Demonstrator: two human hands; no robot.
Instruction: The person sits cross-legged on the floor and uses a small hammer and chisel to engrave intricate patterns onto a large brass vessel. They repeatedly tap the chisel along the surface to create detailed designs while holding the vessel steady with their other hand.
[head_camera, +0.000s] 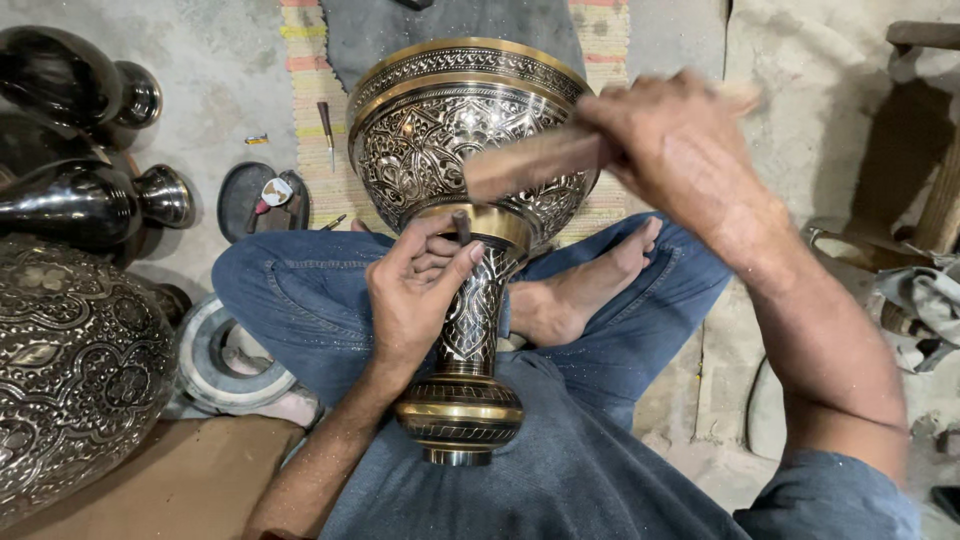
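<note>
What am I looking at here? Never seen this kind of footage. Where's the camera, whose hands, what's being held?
One picture, from a camera on a person's head, looking down at their own lap. No machine here: two bare hands. The person sits cross-legged on the floor with an engraved brass vase lying across the legs. The left hand pinches a small chisel against the vase's neck. The right hand grips a wooden mallet, blurred by motion. On the floor to the left lie dark vases, another engraved vessel and a striped mat.

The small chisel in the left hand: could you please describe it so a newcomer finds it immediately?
Start at the large engraved brass vase lying across the person's lap. The left hand rests at its narrow neck, pinching a short dark chisel, unlike the blurred wooden mallet above.
</note>
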